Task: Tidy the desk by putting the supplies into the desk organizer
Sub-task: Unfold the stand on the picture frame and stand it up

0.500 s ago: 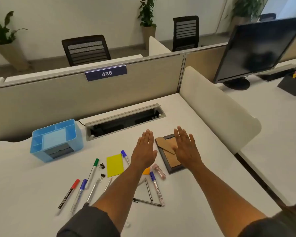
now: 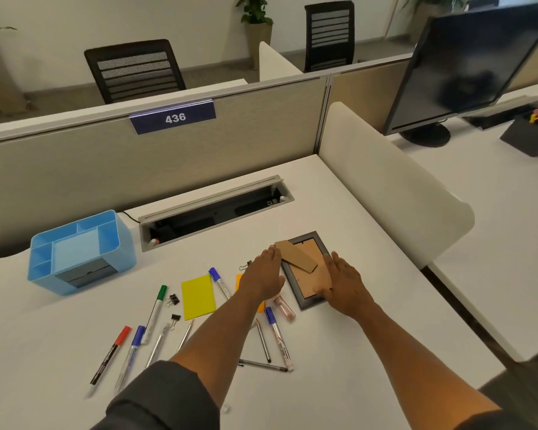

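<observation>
- A blue desk organizer (image 2: 81, 252) is sitting at the left rear of the white desk (image 2: 354, 352), its top divided into several compartments; all the ones in view are showing only bare blue plastic, and a dark drawer is filling its front.
- The supplies are lying loose on the desk, well apart from the organizer: a red marker (image 2: 110, 354), a blue marker (image 2: 130, 355), a green marker (image 2: 156, 311), two black binder clips (image 2: 172, 300), a yellow sticky pad (image 2: 198, 297), pencils and pens (image 2: 263, 364), and two more blue-capped markers (image 2: 219, 282).
- The left hand (image 2: 263, 274) is lying flat with straight fingers, gripping nothing, just beside the left edge of a dark picture frame (image 2: 305, 270) lying face down.
- The right hand (image 2: 343, 282) is resting open on the frame's right side, fingers extended; whether the thumb is hooking the edge cannot be told.
- The left forearm is hiding most of an orange sticky pad (image 2: 239, 279) and parts of the pencils.
- A recessed cable tray (image 2: 215, 209) is lying open behind; its dark contents are hard to make out.
- A pinkish clear item (image 2: 284, 307) beside the frame is too blurred to name.
</observation>
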`<act>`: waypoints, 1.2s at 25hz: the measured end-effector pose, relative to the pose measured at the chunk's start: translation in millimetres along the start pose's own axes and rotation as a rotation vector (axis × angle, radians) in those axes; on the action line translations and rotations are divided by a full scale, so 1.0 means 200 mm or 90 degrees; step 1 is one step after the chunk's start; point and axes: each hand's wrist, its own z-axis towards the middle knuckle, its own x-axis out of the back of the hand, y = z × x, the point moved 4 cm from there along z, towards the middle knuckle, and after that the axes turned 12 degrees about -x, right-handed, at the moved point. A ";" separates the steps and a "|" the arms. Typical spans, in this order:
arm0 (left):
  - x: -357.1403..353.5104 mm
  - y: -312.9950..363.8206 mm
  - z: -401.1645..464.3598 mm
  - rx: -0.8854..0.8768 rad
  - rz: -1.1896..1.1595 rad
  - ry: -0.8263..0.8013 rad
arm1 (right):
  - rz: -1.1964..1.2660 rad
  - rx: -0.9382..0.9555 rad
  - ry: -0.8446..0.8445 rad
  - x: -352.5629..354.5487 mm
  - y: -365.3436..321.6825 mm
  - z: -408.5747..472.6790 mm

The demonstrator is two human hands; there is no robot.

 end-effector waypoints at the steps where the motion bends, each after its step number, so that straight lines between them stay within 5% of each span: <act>1: -0.01 0.00 0.02 -0.008 0.002 -0.012 | 0.006 -0.002 -0.022 -0.02 0.03 0.00; 6: -0.03 0.01 0.11 0.010 -0.039 -0.015 | 0.018 -0.031 -0.080 -0.06 0.13 0.00; 12: -0.03 -0.01 0.17 0.071 -0.115 0.027 | 0.005 -0.035 -0.029 -0.05 0.13 0.03; 21: -0.03 -0.07 0.19 0.199 -0.523 0.222 | -0.010 -0.041 -0.013 -0.05 0.13 0.04; 30: -0.12 0.02 0.25 0.132 -0.591 0.188 | 0.005 -0.042 0.000 -0.06 0.14 0.04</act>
